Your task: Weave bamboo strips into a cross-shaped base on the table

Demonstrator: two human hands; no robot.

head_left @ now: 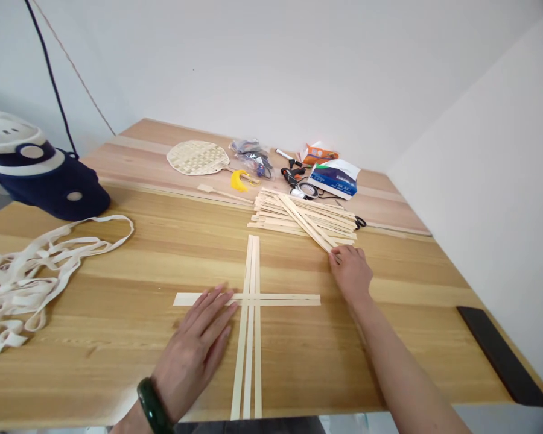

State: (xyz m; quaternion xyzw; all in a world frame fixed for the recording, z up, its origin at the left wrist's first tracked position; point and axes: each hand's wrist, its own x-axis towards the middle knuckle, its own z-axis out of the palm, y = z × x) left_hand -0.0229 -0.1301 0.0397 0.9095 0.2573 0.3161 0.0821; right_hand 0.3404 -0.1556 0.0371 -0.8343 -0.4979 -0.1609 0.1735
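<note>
I am reading this from the head camera, at a distance. A pale wooden table (95, 367) fills the view, and the work lies at its near edge. A layout of bamboo strips (251, 301) sits there: three long strips run away from the person, side by side and slightly converging toward the far end, crossed at right angles by crosswise strips running left to right.

The left hand (194, 355), wearing a dark green bangle (152, 405), lies flat and open, palm down, with the fingers spread. Its fingertips rest on the crosswise strips just left of the crossing.

The right hand (350, 274) is up at the near end of a loose pile of bamboo strips (303, 217), well apart from the layout. The pile's strips lie mostly crosswise, with several on top angled diagonally toward that hand. Its fingers (337, 256) are curled and touch those strip ends; I cannot tell whether they have hold of them.

Further off lie a woven fan (198, 158), a glue gun (289, 176) and scissors (360, 223). To the left are a tangle of cream cloth strapping (22, 283) and a navy-and-white helmet (36, 169).
</note>
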